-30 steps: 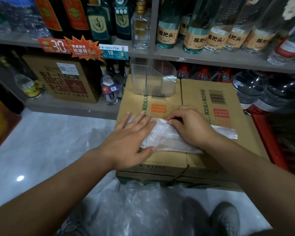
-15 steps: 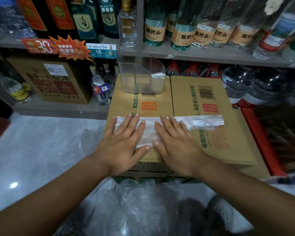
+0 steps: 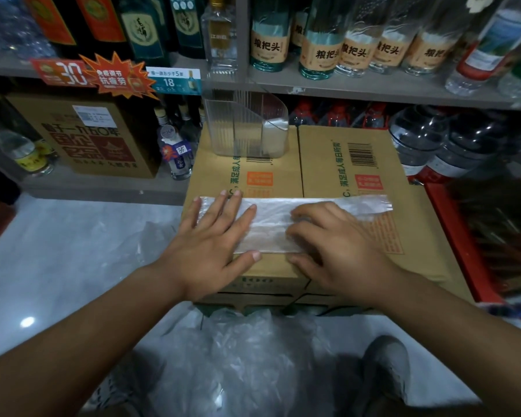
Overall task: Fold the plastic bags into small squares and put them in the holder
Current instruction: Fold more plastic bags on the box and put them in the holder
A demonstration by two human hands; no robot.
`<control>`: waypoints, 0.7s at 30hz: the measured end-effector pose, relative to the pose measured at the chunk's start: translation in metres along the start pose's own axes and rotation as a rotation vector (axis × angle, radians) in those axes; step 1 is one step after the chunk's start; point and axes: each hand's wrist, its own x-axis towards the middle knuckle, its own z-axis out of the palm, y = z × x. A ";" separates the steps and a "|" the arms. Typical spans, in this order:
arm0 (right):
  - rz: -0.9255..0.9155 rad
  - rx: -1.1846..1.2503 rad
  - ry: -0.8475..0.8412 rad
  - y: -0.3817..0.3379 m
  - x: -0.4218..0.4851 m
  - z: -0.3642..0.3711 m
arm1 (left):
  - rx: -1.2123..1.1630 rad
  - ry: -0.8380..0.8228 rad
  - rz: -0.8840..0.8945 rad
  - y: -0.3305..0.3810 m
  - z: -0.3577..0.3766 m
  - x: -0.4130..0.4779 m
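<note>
Left hand [image 3: 211,242], fingers flat, pins bag [image 3: 271,224] to box [image 3: 319,164], likely for creasing; right hand [image 3: 334,245] fingers bent on it, grip unclear.

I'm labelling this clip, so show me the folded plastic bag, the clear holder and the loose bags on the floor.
folded plastic bag [image 3: 271,224], head view, bare middle of the strip.
clear holder [image 3: 238,130], head view, ribbed front wall.
loose bags [image 3: 247,356], head view, middle of the crumpled pile.
</note>
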 end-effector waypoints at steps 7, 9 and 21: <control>-0.024 0.040 -0.004 0.004 0.010 0.004 | -0.324 0.278 0.035 -0.007 0.001 -0.004; -0.002 0.081 -0.003 0.003 0.013 0.001 | -0.385 0.341 0.037 -0.010 -0.002 -0.006; 0.382 0.331 -0.050 0.022 0.029 -0.023 | -0.624 0.302 -0.328 -0.024 -0.025 -0.004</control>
